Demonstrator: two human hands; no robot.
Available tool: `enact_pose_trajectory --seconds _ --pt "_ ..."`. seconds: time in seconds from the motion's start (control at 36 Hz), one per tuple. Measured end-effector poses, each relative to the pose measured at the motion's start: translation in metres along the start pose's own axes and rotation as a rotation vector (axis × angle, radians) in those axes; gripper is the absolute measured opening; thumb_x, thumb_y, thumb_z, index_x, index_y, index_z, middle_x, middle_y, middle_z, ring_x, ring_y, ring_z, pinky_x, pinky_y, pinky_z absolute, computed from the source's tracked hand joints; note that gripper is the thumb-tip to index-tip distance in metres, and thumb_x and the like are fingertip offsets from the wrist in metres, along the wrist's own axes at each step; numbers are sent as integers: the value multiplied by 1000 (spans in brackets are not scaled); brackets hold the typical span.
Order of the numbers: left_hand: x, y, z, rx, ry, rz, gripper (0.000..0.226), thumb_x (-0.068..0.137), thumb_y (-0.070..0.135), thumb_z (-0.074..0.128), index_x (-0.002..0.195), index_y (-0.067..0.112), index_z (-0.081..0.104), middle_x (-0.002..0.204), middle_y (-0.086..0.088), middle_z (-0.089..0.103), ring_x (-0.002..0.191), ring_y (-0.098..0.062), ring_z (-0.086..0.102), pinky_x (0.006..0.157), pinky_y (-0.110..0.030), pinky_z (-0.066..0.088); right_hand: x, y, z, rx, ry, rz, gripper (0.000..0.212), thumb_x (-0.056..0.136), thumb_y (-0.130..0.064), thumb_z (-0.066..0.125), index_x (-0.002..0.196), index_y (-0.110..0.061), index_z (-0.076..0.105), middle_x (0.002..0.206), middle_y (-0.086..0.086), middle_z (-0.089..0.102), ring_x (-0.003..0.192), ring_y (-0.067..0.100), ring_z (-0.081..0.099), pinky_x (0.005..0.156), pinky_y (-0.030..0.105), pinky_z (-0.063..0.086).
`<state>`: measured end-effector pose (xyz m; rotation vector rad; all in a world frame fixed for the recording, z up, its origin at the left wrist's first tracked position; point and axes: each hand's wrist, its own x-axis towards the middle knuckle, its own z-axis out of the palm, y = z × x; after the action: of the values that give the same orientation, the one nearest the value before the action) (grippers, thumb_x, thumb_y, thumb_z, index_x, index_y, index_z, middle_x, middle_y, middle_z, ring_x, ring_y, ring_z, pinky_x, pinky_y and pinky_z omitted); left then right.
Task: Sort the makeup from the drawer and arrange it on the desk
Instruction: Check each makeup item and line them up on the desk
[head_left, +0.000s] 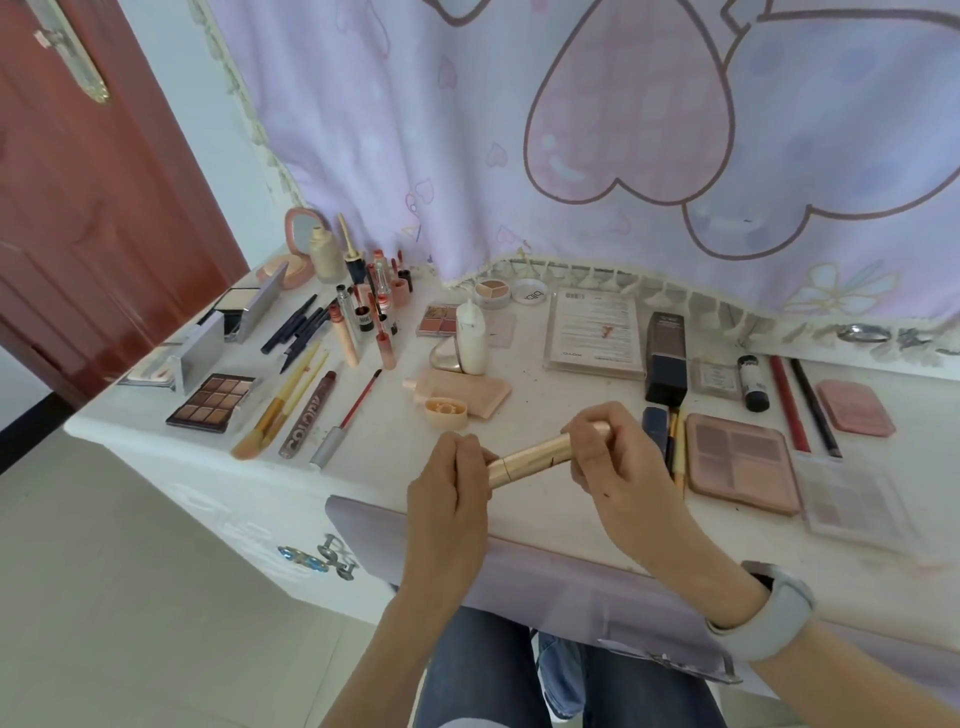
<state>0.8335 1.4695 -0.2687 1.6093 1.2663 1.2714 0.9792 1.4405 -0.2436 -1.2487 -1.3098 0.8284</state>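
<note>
Knees: jeans-clad legs (519, 675) are sitting nearest the camera, under the near edge of the desk.
Desk: white desk (545, 364) is carrying the makeup already laid out, with a pale purple drawer front (571, 571) standing out at its near edge.
Curtain: a lilac heart-print curtain (571, 130) is hanging along the far side.
Right group: a pink eyeshadow palette (740, 467) is lying near right, a dark foundation bottle (666, 358) and a clear flat case (595, 332) are lying further back.
Left group: a brown palette (213, 402) is lying near left, brushes (280, 405) just right of it, and lip products (374, 296) are standing at the far left.
Centre: a peach tube (467, 395) is lying uncapped, its cap (445, 411) just beside it.
Task item: gold tube (535, 454) is being held level over the near centre of the desk, between both hands.
Left hand: left hand (449, 493) is curling its fingers round the tube's left end.
Right hand: right hand (608, 457) is wrapping its fingers round the tube's right end.
Step in hand: judging by the two-ended grip, the tube is probably being capped, opened or checked.
Doing it well: keeping the tube straight while twisting or pressing, then placing it with similar slim items, is likely sparing neighbours a knock.
</note>
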Motion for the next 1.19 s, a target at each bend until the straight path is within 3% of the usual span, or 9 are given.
enact_pose_trajectory --seconds 0.22,0.31,0.39,0.5,0.69,0.83,1.0,1.11,1.19 --pt "9 -5 -10 -119 -24 -114 39 100 22 38 63 19 51 49 10 45 48 -4 38 46 -18 33 -3 -1 -10 -112 -214 -97 14 89 -23 46 96 -34 51 80 -9 52 69 24 46 62 31 42" --pt "8 -6 -12 -44 -61 -71 36 97 25 39 64 14 50 50 10 46 48 -4 36 47 -18 32 2 -4 -13 -99 -222 -17 8 93 -32 50 92 -26 55 71 -4 55 56 10 44 53 20 38" --pt "3 -5 -12 22 -110 -19 34 94 27 41 64 13 47 52 9 48 47 -5 34 45 -17 30 9 -7 -13 -160 -244 164 44 81 -61 34 94 -27 58 67 -2 63 44 4 42 44 16 35" --pt "3 -5 -13 47 -114 10 34 95 26 41 65 11 47 53 11 51 46 -5 35 46 -18 30 9 -6 -12 -302 -409 267 36 96 -43 35 86 -20 61 46 -6 55 35 3 35 42 12 30" --pt "14 -5 -14 -18 -95 -171 44 95 34 40 59 15 55 42 10 48 43 -4 39 44 -17 34 2 -4 -12 -374 -273 -11 17 89 -38 52 98 -53 50 71 -19 55 57 0 47 55 12 38" --pt "23 -3 -20 7 -176 -372 68 91 54 33 38 22 60 35 4 49 33 -1 40 38 -11 33 -2 -5 -11 -550 -230 -392 23 83 -16 62 105 -19 67 90 -11 51 79 2 46 72 15 41" --pt "20 -1 -25 21 -403 -358 72 71 74 23 43 23 64 39 3 52 36 -1 43 40 -10 34 4 -4 -17 -437 -218 -327 25 84 -6 64 102 -23 65 96 -9 49 74 8 48 68 19 43" --pt "18 -1 -28 -87 -362 -103 9 84 42 64 93 39 63 75 11 63 58 -5 54 54 -16 46 6 -3 -21 -330 -141 -190 20 86 -26 58 99 -41 56 87 -11 55 70 9 50 65 17 42" --pt "16 -5 -30 -82 -320 3 48 78 5 71 104 44 59 96 14 60 77 -7 60 66 -18 50 5 0 -23 -303 -105 -92 23 78 -56 46 95 -44 55 78 -19 60 62 9 49 58 25 43"
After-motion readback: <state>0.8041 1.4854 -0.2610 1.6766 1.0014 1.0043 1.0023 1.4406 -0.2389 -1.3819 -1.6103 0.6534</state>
